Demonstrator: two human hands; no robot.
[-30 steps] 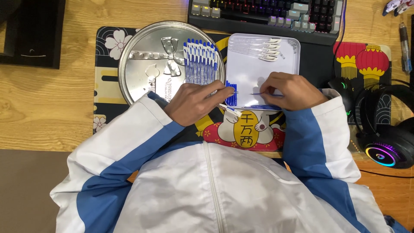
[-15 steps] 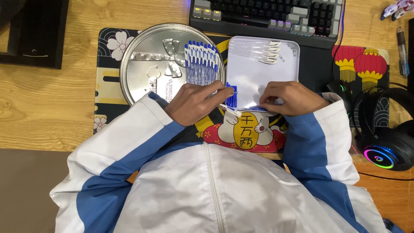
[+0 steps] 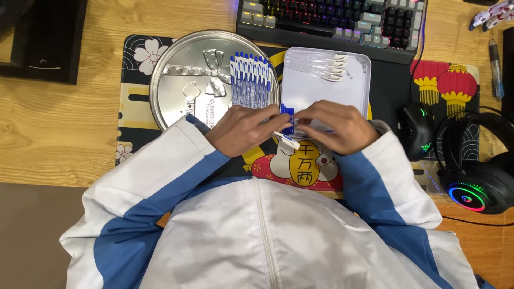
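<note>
Both hands, left (image 3: 243, 128) and right (image 3: 334, 126), pinch a pen (image 3: 287, 140) with narrow fingers; a slip could knock the caps (image 3: 287, 113) off the tray (image 3: 353, 93).

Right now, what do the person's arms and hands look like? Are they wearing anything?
Both arms are covered by long jacket sleeves, white with wide blue bands running down them. The left sleeve and right sleeve match and end in plain white cuffs at the wrists. The left hand and right hand are bare: no gloves, and no rings or watch that I can see.
</note>
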